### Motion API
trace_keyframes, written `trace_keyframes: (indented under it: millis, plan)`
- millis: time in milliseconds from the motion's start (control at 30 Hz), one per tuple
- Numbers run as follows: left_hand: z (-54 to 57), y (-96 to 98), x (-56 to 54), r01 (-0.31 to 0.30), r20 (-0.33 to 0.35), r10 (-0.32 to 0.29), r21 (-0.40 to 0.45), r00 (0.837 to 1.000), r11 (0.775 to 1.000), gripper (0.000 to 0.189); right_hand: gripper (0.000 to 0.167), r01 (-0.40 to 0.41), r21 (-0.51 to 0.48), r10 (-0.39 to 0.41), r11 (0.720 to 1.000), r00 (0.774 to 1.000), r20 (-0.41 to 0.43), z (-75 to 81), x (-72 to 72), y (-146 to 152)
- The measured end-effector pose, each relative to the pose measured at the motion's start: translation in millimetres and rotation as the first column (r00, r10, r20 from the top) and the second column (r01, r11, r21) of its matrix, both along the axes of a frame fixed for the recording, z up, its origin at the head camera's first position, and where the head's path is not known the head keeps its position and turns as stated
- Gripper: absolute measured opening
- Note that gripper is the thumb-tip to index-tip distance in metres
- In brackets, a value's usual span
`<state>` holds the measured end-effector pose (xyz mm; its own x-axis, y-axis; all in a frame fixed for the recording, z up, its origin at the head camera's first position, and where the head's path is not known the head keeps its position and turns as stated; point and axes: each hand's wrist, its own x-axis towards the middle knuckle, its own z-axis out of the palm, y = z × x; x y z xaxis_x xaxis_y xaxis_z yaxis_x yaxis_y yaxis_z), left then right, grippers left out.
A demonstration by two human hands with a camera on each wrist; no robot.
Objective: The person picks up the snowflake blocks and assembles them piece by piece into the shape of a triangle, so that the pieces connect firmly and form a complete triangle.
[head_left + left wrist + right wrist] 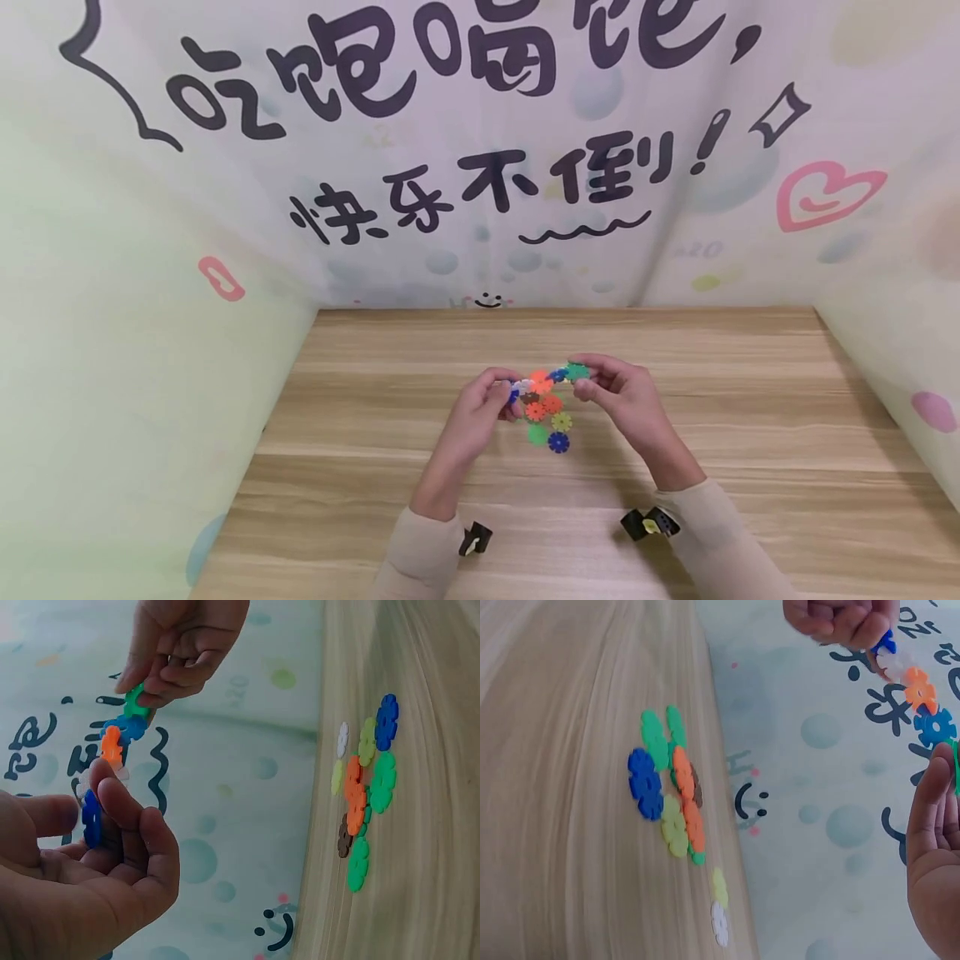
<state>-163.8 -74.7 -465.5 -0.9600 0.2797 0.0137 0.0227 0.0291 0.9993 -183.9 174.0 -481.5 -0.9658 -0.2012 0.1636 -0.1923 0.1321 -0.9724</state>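
Observation:
A short chain of slotted plastic snowflake discs hangs in the air between both hands: dark blue, white, an orange disc, blue and green. My left hand pinches the dark blue disc at one end between thumb and fingers. At the other end, my right hand pinches the green disc. Beneath the chain, several loose discs lie in a cluster on the table, among them a dark blue disc, a yellow-green disc, orange discs, green discs and a brown disc.
The wood-grain table meets a printed backdrop at its far edge, with side panels left and right. A pale yellow disc and a white disc lie beside the cluster. Black devices sit at both wrists.

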Motion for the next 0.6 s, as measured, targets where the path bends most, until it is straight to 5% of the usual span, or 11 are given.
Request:
trace_keyframes:
  millis: [267,600]
  plan:
    - [-3.6,9.8,3.2,-0.054,-0.137,0.029,-0.180,0.990,0.982,0.043,0.034,-0.011,-0.026,0.011,1.000,1.000,0.010,4.7,3.1,-6]
    - [-4.9,17.0,1.5,-0.193,-0.184,0.161,-0.174,0.970,0.966,0.027,0.031,-0.033,0.005,0.033,0.999,0.999,0.012,7.7,6.9,-13]
